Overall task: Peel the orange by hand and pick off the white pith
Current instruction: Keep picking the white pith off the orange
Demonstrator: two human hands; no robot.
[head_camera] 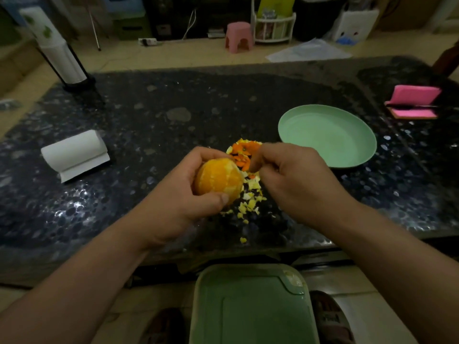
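Observation:
The peeled orange [218, 178] sits in my left hand [183, 192], which grips it with the thumb below and fingers curled over the top, just above the dark stone table [149, 125]. Most of its skin is off and the flesh shows. My right hand [293, 175] hovers to the right of the fruit with fingers curled together over the scraps; whether it pinches a bit of pith I cannot tell. A heap of orange peel pieces [242, 155] lies behind the hands, and pale pith bits [250, 197] are scattered below the fruit.
A green plate [327, 135] stands to the right of the hands. A white paper roll [74, 153] lies at the left, a pink case [413, 101] at the far right. A green bin lid [250, 306] is below the table's front edge.

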